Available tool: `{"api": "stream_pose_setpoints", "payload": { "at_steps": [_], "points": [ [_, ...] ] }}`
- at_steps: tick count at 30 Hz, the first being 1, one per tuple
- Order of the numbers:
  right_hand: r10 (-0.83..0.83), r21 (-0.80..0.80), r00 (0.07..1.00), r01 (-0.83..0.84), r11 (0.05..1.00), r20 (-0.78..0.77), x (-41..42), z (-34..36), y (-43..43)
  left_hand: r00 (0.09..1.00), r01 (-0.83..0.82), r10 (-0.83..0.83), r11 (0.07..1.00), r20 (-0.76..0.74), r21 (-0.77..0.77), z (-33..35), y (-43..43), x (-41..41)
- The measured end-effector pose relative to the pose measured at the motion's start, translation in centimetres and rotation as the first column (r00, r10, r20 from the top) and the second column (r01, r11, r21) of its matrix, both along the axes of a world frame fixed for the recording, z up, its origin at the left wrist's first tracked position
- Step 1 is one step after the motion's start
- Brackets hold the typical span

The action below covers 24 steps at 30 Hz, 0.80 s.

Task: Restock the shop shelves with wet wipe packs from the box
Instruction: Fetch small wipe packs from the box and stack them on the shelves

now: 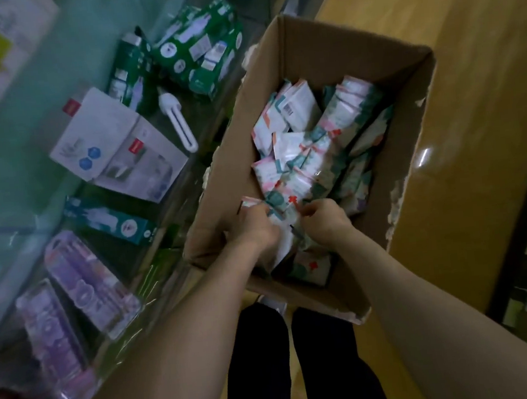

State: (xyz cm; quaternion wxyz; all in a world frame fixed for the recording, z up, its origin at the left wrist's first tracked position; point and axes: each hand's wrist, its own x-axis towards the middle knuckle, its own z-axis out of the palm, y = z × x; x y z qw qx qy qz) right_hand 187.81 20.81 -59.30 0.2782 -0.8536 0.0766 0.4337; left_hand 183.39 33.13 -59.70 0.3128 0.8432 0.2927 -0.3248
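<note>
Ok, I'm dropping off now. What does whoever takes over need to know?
Left grip: fingers curled round wet wipe packs at the near end of the box.
Right grip: pinching packs in the same spot.
The box stands on the wooden floor beside the glass shelves and holds many packs.
Done: no packs of this kind are visible on the shelves.
Left: lift this handful out, shelve it, repeat.

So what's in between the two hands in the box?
A wet wipe pack with teal and red print; the left hand and right hand both pinch it inside the box, seen in the head view.
</note>
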Motion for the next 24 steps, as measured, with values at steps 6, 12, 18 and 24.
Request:
{"api": "stream_pose_setpoints", "payload": {
  "at_steps": [6, 12, 18, 24],
  "points": [
    [0.069, -0.122, 0.995, -0.078, 0.989, -0.075, -1.4, -5.1, 0.4, 0.889, 0.415, -0.379, 0.904, -0.258, 0.100, -4.1, -1.2, -0.5],
    [0.029, -0.284, 0.984, -0.079, 0.956, -0.177, -1.9, -8.2, 0.8, 0.747, 0.640, -0.560, 0.751, -0.359, 0.161, -6.0, -2.0, -0.3],
    [-0.042, -0.275, 0.987, -0.002, 0.961, -0.154, -1.9, -9.9, 0.4, 0.731, 0.660, -0.579, 0.735, -0.362, 0.159, -7.4, -1.8, 0.4],
    [-0.256, -0.185, 0.966, 0.258, 0.948, 0.038, -1.0, -8.0, -0.3, 0.992, 0.092, -0.094, 0.995, -0.079, -0.026, -7.1, 0.5, 1.4]
  ]
}}
